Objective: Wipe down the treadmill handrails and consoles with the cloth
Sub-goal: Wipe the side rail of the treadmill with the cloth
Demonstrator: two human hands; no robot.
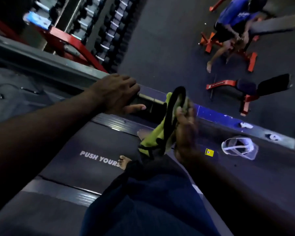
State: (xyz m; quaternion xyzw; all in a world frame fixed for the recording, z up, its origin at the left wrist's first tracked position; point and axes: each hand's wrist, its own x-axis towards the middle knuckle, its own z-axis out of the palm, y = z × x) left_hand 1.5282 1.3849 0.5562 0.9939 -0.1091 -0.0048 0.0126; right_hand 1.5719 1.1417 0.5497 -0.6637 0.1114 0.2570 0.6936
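Observation:
The view is tilted. My left hand (117,93) lies over the end of the dark treadmill handrail (41,63), fingers curled over its top and thumb stretched out below. My right hand (186,123) grips a yellow-green cloth (152,138) wrapped round a curved black handle loop (177,92). The cloth hangs down from that hand over the treadmill belt (85,150), which reads "PUSH YOURS". The console is not clearly in view.
My bare feet (124,161) and dark trousers stand on the belt. A dumbbell rack (109,31) with a red frame lies beyond the rail. A person in a blue shirt (233,17) sits on an orange bench. A second bench (245,89) and a clear container (238,147) are to the right.

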